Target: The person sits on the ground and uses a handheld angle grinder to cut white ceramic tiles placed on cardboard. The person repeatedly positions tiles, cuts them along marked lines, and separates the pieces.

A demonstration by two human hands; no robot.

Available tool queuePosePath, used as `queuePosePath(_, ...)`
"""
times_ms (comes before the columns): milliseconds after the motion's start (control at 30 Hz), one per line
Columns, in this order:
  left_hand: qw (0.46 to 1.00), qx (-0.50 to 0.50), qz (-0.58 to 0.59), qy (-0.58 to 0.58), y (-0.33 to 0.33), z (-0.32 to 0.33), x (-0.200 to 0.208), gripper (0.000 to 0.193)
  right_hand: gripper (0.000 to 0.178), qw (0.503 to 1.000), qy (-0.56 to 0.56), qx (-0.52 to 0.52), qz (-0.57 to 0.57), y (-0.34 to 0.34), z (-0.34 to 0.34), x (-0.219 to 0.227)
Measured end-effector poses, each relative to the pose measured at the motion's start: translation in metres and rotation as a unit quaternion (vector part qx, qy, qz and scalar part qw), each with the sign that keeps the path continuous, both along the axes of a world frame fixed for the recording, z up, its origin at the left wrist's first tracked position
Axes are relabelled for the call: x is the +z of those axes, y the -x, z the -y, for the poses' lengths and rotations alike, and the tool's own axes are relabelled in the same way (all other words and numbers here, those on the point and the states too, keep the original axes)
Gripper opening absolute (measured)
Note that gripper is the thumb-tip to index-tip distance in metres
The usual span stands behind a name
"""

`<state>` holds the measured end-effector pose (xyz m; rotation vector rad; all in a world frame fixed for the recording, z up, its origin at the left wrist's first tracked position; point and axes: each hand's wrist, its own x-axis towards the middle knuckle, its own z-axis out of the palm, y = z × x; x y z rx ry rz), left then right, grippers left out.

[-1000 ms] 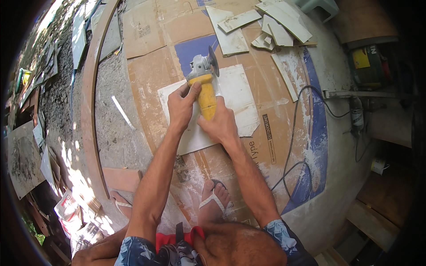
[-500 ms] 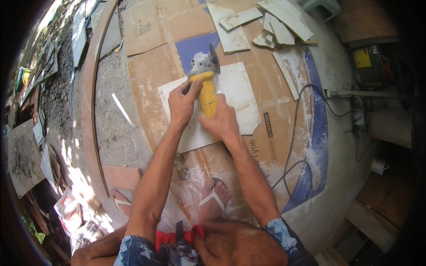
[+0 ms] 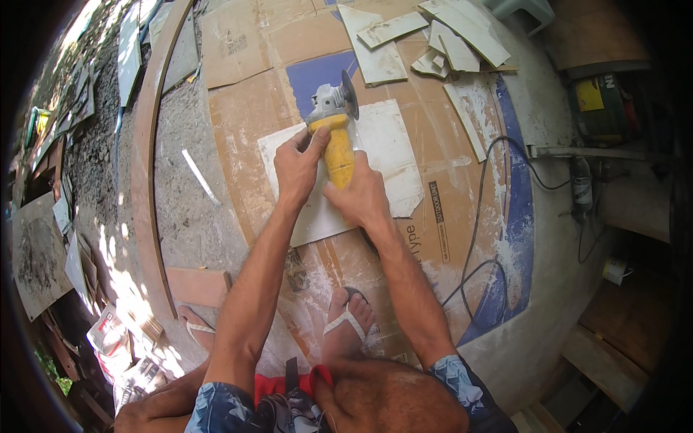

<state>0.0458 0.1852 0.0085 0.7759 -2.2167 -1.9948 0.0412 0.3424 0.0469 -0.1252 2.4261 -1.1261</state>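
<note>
Both hands grip a yellow and grey angle grinder (image 3: 338, 148). My left hand (image 3: 296, 164) is closed round its front part by the grey head, thumb lying along the yellow body. Farther back, my right hand (image 3: 361, 196) wraps the rear of the body. The grinder's thin dark disc (image 3: 350, 95) stands on edge at the far right of the head. Beneath the tool lies a whitish tile (image 3: 393, 155) with a cut corner, flat on the cardboard (image 3: 238, 144). Whether the disc touches the tile I cannot tell.
Broken tile pieces (image 3: 462, 50) lie at the back right. A dark cord (image 3: 476, 209) loops across the cardboard on the right. A long wooden plank (image 3: 148, 159) runs along the left, near a narrow white strip (image 3: 201, 177). My sandalled foot (image 3: 348, 321) rests on the cardboard.
Almost nothing differs; the grinder and both hands keep the same grip and place, apart from a very slight shift.
</note>
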Motion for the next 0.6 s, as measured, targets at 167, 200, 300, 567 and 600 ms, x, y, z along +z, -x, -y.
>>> queuePosePath(167,1.000,0.014,-0.018,0.007,-0.001,0.000,-0.005,0.068,0.064,1.000,-0.007,-0.001,0.005,-0.001,0.000,0.003)
queuePosePath(200,0.999,0.021,-0.023,0.011,-0.001,0.000,-0.006,0.070,0.064,1.000,-0.007,-0.001,0.006,-0.001,0.000,0.004)
queuePosePath(300,0.999,0.028,-0.029,0.020,-0.002,-0.001,-0.009,0.070,0.064,1.000,-0.003,-0.002,0.011,-0.002,0.000,0.006)
queuePosePath(567,0.999,-0.002,0.021,0.031,-0.007,-0.005,0.008,0.066,0.062,1.000,-0.010,-0.002,0.009,-0.007,-0.005,0.004)
queuePosePath(600,0.999,-0.004,0.029,0.039,-0.009,-0.004,0.009,0.066,0.062,1.000,-0.014,-0.002,0.007,-0.008,-0.004,0.005)
